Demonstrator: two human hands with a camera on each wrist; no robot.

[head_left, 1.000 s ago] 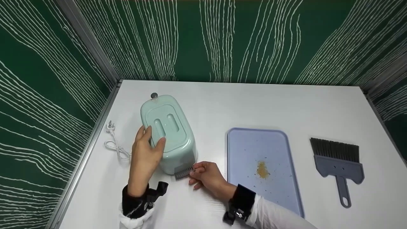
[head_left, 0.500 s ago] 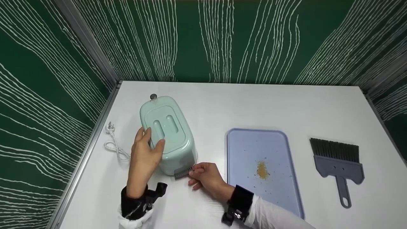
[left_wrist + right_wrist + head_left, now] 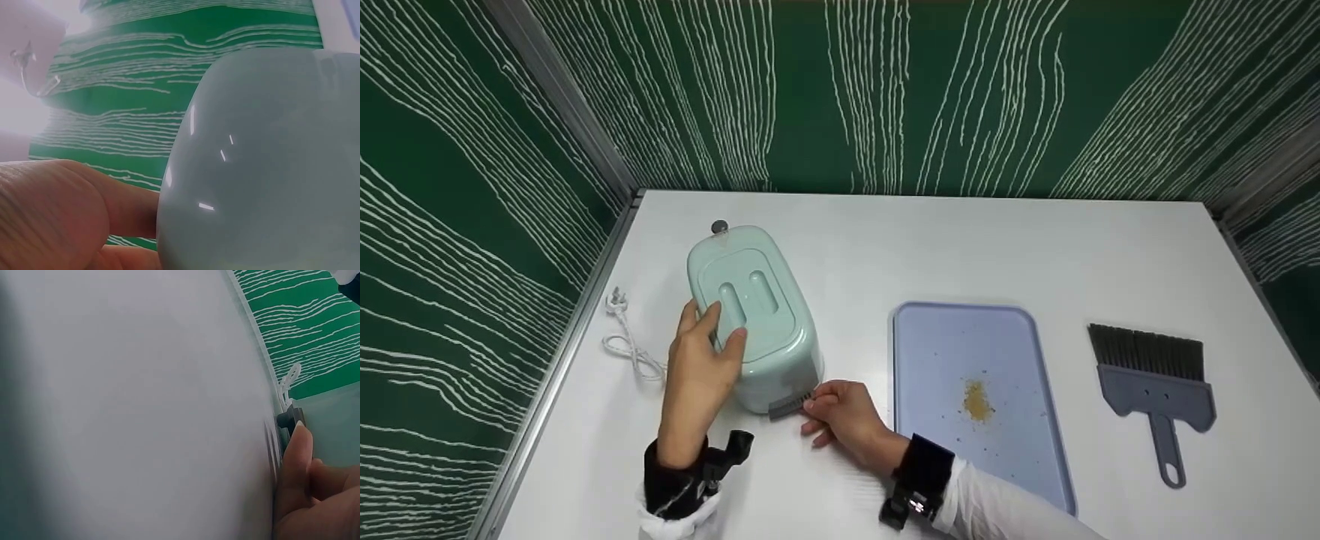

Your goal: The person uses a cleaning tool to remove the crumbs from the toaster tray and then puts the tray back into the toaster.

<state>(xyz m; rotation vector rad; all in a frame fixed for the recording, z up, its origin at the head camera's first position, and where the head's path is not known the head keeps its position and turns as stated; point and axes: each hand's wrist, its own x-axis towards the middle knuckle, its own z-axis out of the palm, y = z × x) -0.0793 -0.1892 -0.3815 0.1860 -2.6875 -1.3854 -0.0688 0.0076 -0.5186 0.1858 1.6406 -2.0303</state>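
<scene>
A mint-green toaster [image 3: 780,377] with a lid [image 3: 769,326] over its top stands left of the middle of the table. My left hand [image 3: 701,375] rests against its left side and lid edge, thumb on top, fingers spread. The left wrist view shows the toaster's glossy end wall [image 3: 264,157] close up. Low at the toaster's near end, my right hand [image 3: 847,416] pinches a small dark grey slotted strip [image 3: 786,407] between thumb and fingertips. In the right wrist view a dark knob [image 3: 286,419] shows beside the thumb, right at the table surface.
Right of the hands lies a blue-violet tray [image 3: 937,337] bearing a heap of yellow crumbs [image 3: 978,402]; the right forearm crosses its near end. A grey brush [image 3: 1156,382] lies at the far right. A white cord with a plug [image 3: 619,301] lies left of the toaster.
The dark grey strip has tipped a little in my right fingers and shows less of its broad face. Both hands keep nearly the same places at the toaster.
</scene>
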